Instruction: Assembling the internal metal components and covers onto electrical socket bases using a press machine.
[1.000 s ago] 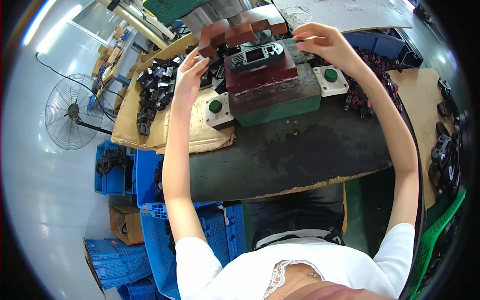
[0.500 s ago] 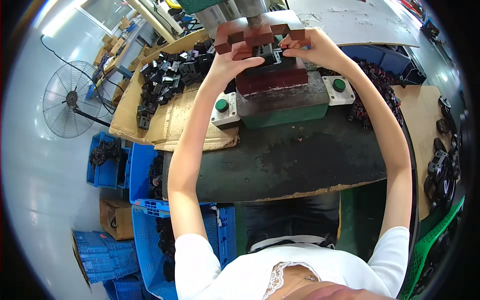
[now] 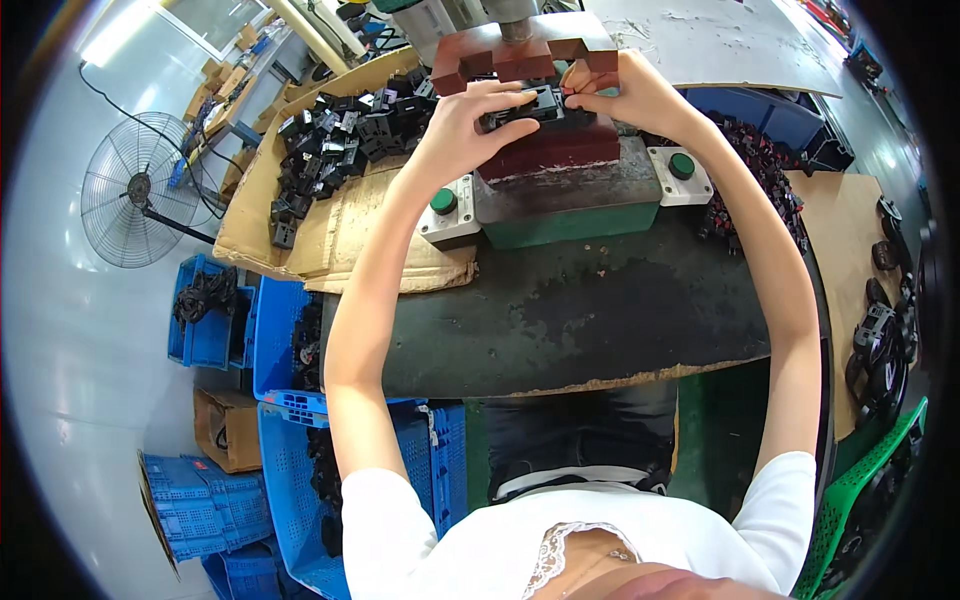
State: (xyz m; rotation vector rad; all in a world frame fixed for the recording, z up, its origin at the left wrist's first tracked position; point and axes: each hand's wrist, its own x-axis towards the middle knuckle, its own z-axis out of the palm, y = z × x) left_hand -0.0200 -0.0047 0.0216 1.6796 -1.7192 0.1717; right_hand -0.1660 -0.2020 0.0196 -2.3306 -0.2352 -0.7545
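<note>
A black plastic part (image 3: pixel 546 105) rests on the dark red lower block (image 3: pixel 550 155) of a press. My left hand (image 3: pixel 472 128) has its fingers along the part's top and its thumb at the near side, gripping it. At the part's right end my right hand (image 3: pixel 632 98) is closed in a pinch. A small piece, with a hint of red, shows at those fingertips, too small to name. Just above and behind the hands hangs the notched dark red upper block (image 3: pixel 520 62), attached to the press ram (image 3: pixel 516 30).
Green push buttons on white boxes flank the press, one left (image 3: pixel 443 201) and one right (image 3: pixel 681 166). At left a cardboard box (image 3: pixel 340 245) holds several black plastic parts. Small dark and red pieces (image 3: pixel 745 170) lie heaped at right. Blue crates (image 3: pixel 290 480) stand lower left.
My left fingers have shifted onto the top of the black part, and more of it shows. The right hand keeps its pinch at the right end. The view has shifted slightly.
</note>
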